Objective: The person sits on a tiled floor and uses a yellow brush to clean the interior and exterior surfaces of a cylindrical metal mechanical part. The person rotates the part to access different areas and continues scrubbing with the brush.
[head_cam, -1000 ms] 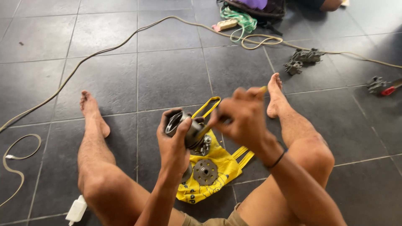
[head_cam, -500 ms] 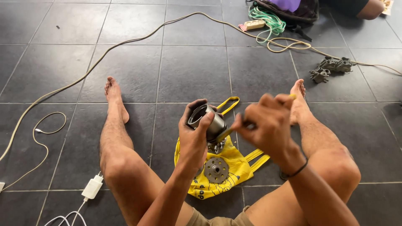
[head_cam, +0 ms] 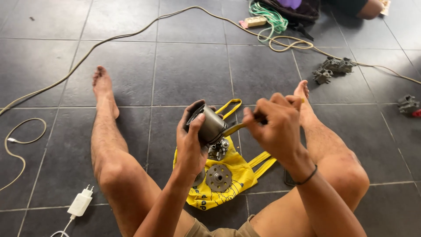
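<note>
I sit on a dark tiled floor with my legs spread. My left hand (head_cam: 191, 142) grips a grey metal cylinder part (head_cam: 210, 125) held above my lap. My right hand (head_cam: 274, 125) is closed on a yellow-handled tool (head_cam: 233, 128) whose tip meets the side of the cylinder. Below both hands lies a yellow cloth bag (head_cam: 228, 175) on the floor, with a round toothed metal disc (head_cam: 218, 177) and a small cluster of metal parts (head_cam: 218, 149) on it.
A long beige cable (head_cam: 131, 35) runs across the floor. A white charger plug (head_cam: 80, 204) lies by my left leg. Grey metal assemblies (head_cam: 333, 68) sit at the far right, another (head_cam: 408, 104) at the edge. A green cord (head_cam: 267, 15) and dark bag (head_cam: 294, 6) lie at the top.
The view has shifted, so the hands and bag sit slightly lower and more central. Both hands keep the same hold on the cylinder and the tool.
</note>
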